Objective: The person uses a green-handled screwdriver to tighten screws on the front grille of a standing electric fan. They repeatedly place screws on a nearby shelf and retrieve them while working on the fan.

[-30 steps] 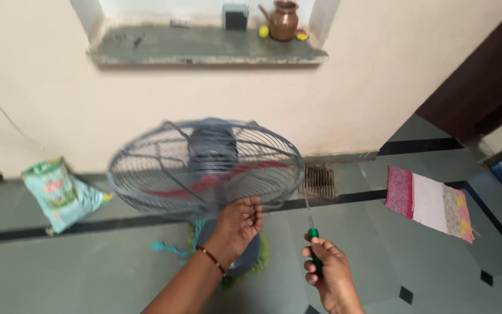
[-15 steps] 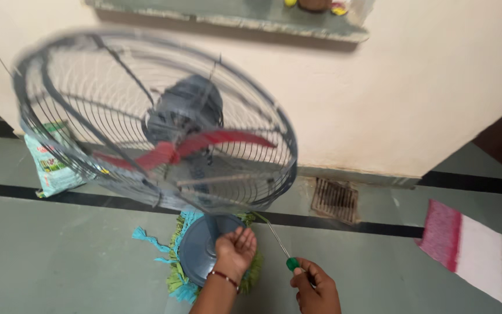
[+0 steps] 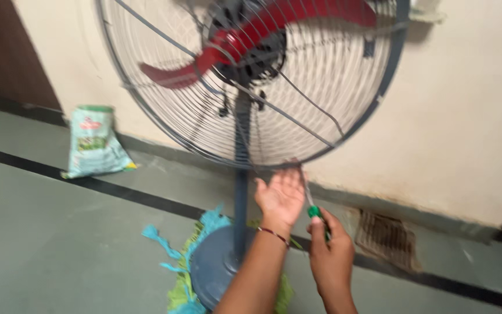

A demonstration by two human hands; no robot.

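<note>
Pedestal fan (image 3: pixel 251 81) on the floor, both hands up at the bottom of its wire cage.

Left hand (image 3: pixel 280 195) is spread wide, palm flat right at the cage's bottom rim, just right of the fan's grey pole (image 3: pixel 240 192). Right hand (image 3: pixel 331 256) sits just below it, wrapped around a green-handled screwdriver (image 3: pixel 312 203) whose thin shaft points up at the rim. Round base (image 3: pixel 213 267) rests on a teal and green rag (image 3: pixel 175 261). A green-white bag (image 3: pixel 94 142) leans on the wall well left of the fan, a floor drain grate (image 3: pixel 387 238) to its right.

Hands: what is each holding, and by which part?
Right hand grips a screwdriver by its green handle. Left hand is open at the fan guard, holding nothing.
</note>
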